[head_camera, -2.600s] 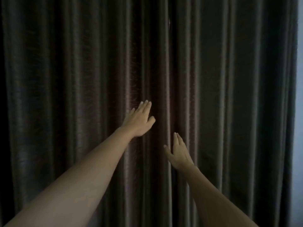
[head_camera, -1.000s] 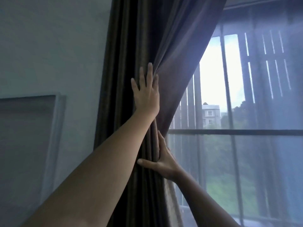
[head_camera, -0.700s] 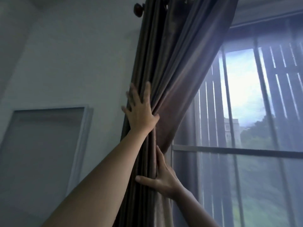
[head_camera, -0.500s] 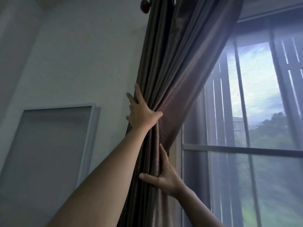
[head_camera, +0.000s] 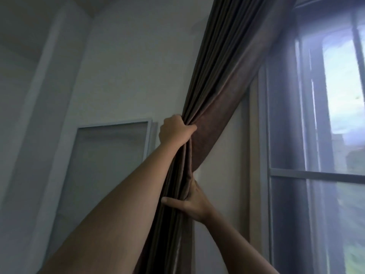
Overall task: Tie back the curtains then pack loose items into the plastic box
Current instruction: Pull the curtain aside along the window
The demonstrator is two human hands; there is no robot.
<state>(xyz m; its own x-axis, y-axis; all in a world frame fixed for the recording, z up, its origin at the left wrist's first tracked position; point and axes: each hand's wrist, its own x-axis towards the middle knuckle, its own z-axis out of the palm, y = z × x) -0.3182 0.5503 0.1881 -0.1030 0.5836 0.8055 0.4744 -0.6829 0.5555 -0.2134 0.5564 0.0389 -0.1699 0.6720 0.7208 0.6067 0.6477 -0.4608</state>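
Curtain (head_camera: pixel 223 80) is bunched left of the window (head_camera: pixel 316 135) — my left hand (head_camera: pixel 173 132) clenches its folds, my right hand (head_camera: pixel 192 204) clasps it lower, thumb across. Nothing ties it yet — packing the plastic box lies wholly ahead, I judge.

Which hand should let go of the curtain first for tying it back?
Probably the right hand: it only clasps the folds lower down, thumb across the front, while the left hand grips the gathered curtain in a fist where it bunches.
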